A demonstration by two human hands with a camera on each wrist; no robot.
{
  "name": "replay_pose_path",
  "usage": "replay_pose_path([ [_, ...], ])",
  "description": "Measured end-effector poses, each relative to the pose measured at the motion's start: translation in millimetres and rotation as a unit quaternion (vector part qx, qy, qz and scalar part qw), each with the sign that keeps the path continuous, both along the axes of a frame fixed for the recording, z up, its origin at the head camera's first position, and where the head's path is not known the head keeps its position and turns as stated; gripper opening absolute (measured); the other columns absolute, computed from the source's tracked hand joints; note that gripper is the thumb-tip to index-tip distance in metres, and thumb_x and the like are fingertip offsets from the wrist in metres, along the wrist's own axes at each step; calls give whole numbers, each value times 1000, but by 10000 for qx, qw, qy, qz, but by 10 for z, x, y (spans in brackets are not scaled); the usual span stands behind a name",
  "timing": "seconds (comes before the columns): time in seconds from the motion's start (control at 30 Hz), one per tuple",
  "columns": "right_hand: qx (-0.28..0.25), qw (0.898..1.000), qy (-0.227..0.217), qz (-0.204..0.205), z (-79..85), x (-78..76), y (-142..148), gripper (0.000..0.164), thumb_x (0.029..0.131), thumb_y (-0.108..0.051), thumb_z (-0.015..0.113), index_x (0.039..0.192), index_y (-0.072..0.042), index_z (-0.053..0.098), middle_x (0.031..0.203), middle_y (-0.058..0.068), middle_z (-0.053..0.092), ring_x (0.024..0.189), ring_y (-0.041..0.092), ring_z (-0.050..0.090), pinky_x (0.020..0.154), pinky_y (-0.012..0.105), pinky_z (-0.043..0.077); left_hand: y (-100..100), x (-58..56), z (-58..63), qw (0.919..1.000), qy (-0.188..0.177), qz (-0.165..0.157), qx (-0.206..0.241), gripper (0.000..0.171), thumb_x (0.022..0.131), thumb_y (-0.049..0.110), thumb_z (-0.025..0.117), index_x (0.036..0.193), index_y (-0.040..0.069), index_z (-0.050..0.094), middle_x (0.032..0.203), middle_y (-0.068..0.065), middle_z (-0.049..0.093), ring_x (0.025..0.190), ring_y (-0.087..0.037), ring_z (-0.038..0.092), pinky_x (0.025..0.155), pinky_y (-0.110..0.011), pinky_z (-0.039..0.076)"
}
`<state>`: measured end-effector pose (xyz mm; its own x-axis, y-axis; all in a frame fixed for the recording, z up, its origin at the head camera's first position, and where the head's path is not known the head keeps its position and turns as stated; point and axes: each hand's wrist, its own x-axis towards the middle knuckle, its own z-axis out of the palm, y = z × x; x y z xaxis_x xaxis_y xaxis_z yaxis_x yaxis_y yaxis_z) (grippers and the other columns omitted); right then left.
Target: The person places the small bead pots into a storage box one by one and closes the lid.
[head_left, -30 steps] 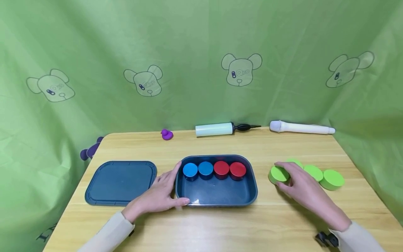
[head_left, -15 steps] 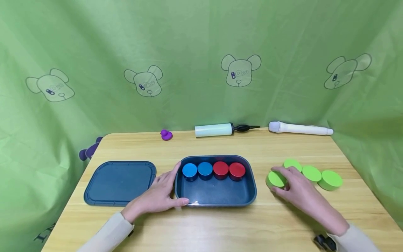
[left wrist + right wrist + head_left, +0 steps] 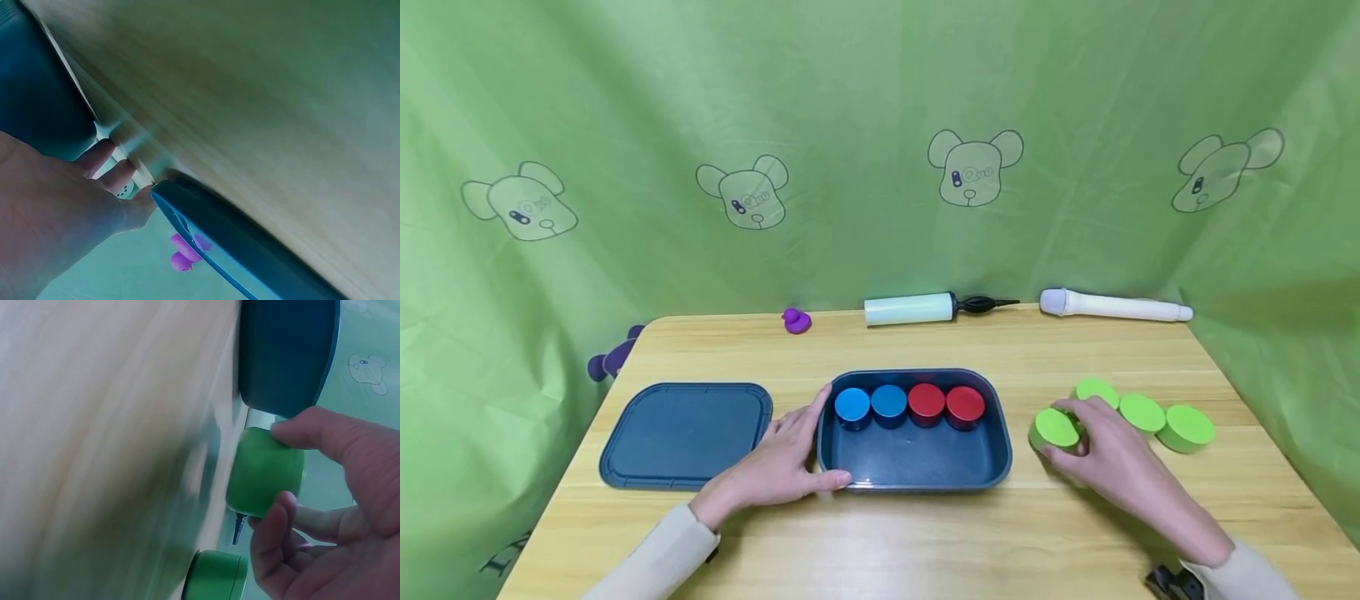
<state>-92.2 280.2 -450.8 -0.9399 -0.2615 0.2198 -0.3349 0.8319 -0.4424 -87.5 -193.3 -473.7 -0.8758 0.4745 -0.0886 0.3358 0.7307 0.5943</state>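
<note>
My left hand rests against the left side of a dark blue box, its thumb on the near rim and its fingers straight along the side. Along the back inside stand two blue cylinders and two red cylinders in a row. To the right of the box, my right hand pinches a short green cylinder between thumb and fingers, upright and close over the table. The right wrist view shows this grip on the green cylinder too. Several more green cylinders stand just beyond that hand.
A dark blue lid lies flat left of the box. Across the table's back edge are a purple toy duck, a pale hand pump and a white toy microphone. A green printed curtain hangs behind the table.
The right hand has shifted slightly left and nearer with its green cylinder, away from the other green cylinders. My left hand and the box stay in place.
</note>
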Motion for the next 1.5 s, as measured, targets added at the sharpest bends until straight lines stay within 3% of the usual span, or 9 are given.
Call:
replay_pose_path([
  [0.5,-953,9909,769,-562,173,104,-154,63,86,-21,95,141,-7,69,97,4,52,80,13,47,66,20,40,-15,-7,-23,10000,45,-13,-23,121,95,75,70,176,31,-7,176,-14,28,159,-45,29,121,-77,15],
  [0.8,-1364,9843,1079,-311,250,165,-371,64,81,-10,96,139,-6,69,97,-1,52,76,12,51,66,18,42,-11,-6,-20,10000,14,6,21,121,94,75,71,176,32,-7,176,-14,29,159,-45,28,122,-76,15],
  [1.5,-1652,9827,768,329,272,169,-868,67,81,-9,97,142,-14,68,101,-1,56,76,17,59,64,22,50,-13,-2,5,10000,22,-34,35,124,93,74,73,177,30,-8,176,-16,29,158,-47,29,122,-76,15],
])
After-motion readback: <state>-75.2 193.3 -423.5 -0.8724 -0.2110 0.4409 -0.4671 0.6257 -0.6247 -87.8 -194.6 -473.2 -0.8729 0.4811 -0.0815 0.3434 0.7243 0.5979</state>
